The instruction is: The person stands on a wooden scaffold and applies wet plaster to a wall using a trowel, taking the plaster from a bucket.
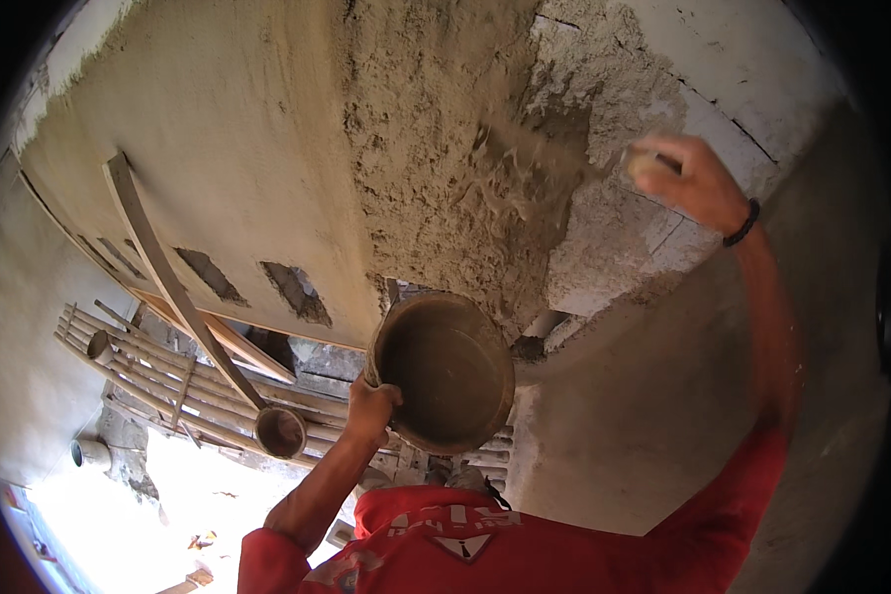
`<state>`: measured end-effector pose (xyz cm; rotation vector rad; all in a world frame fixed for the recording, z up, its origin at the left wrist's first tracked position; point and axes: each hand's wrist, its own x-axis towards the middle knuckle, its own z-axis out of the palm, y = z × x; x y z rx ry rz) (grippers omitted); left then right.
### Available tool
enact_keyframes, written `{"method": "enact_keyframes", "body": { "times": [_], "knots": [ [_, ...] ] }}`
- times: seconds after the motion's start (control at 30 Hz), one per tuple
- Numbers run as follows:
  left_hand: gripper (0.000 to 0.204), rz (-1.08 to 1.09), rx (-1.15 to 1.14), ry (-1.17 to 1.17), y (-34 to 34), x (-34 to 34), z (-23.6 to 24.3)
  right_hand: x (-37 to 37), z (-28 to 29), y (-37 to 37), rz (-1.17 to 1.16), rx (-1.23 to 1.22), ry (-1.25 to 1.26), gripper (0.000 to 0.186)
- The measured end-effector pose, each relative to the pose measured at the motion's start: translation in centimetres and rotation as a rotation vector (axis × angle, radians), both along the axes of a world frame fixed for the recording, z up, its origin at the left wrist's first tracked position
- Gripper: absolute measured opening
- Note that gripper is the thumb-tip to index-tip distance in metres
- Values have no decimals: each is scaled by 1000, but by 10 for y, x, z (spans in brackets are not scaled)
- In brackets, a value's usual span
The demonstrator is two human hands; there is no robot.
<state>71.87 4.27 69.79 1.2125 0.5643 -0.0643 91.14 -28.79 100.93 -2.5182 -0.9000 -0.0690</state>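
The basin (406,346) is near the rough plaster's (421,198) lower edge, left hand (373,408) gripping its rim. The right hand (698,183) clasps a blurred tool (646,162); holding the basin level and close should limit spills.

The head-worn fisheye looks down past both hands (370,409) at a nearby wall (247,178).

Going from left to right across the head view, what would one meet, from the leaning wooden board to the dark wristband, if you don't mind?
Leaning wooden board, small round container, left hand, large basin, right hand, dark wristband.
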Motion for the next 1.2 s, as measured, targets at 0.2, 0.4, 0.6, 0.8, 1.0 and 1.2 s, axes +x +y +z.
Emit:
{"method": "enact_keyframes", "body": {
  "times": [0.2,0.4,0.6,0.8,1.0,1.2],
  "knots": [
    [37,35,45,-27,-3,-2,-11,18,70,-37,-154,173,-251,46],
    [32,23,-9,40,4,-3,-29,-21,-58,-6,17,-109,-17,45],
    [34,-65,18,81,29,-11,-36,-90,-179,57,48,-509,45,37],
    [32,-50,25,66,48,-13,-26,-111,-224,90,-67,-594,195,34],
    [34,-116,28,51,73,-22,-30,-136,-240,109,-55,-515,-201,32],
    [39,-124,-24,60,80,-30,-11,-161,-290,125,14,-659,-112,30]
  ]
}}
